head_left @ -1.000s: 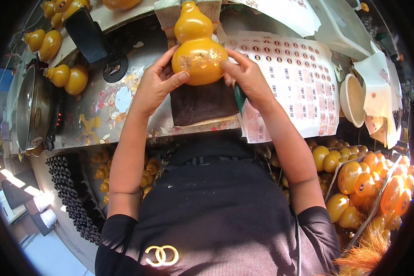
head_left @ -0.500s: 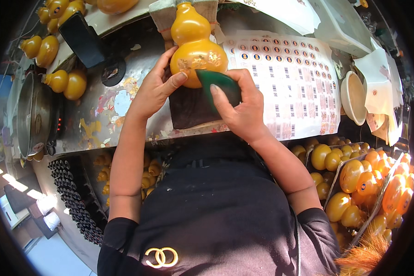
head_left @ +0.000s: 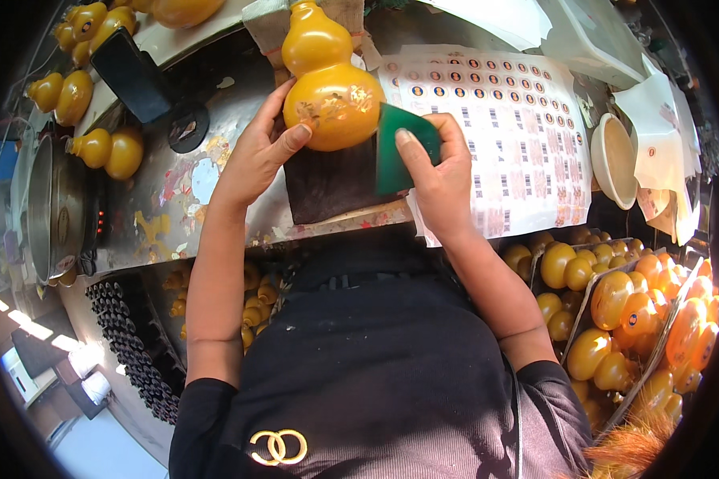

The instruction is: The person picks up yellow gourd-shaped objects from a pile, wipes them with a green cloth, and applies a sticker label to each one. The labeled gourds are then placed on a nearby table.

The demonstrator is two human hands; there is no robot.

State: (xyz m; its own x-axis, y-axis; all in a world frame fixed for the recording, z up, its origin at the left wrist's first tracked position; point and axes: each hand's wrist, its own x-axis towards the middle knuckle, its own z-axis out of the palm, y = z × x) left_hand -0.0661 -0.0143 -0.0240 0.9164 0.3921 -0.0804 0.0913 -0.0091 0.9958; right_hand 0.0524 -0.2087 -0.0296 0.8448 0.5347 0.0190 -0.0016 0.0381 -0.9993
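A glossy yellow gourd (head_left: 330, 100) with gold floral decoration on its lower bulb is held over the bench, its narrow neck pointing away from me. My left hand (head_left: 257, 156) grips its left side, fingers behind and thumb on the front of the bulb. In my right hand (head_left: 438, 176) is a flat green scraper (head_left: 398, 152), pinched between thumb and fingers. The scraper stands upright just right of the gourd; whether its edge touches the gourd, I cannot tell. Below the gourd lies a dark cloth (head_left: 327, 188). A pale padded rest (head_left: 264, 32) stands behind the gourd.
Sheets of printed stickers (head_left: 519, 152) cover the bench's right side, beside a shallow bowl (head_left: 613, 160). On the left are a phone on a stand (head_left: 132, 76), a metal pan (head_left: 48, 203) and more gourds (head_left: 124, 153). Crates of gourds (head_left: 615, 303) sit below right.
My right hand has drawn the green scraper off the gourd's front toward the right and turned it more upright. The gourd and my left hand have shifted slightly left in view.
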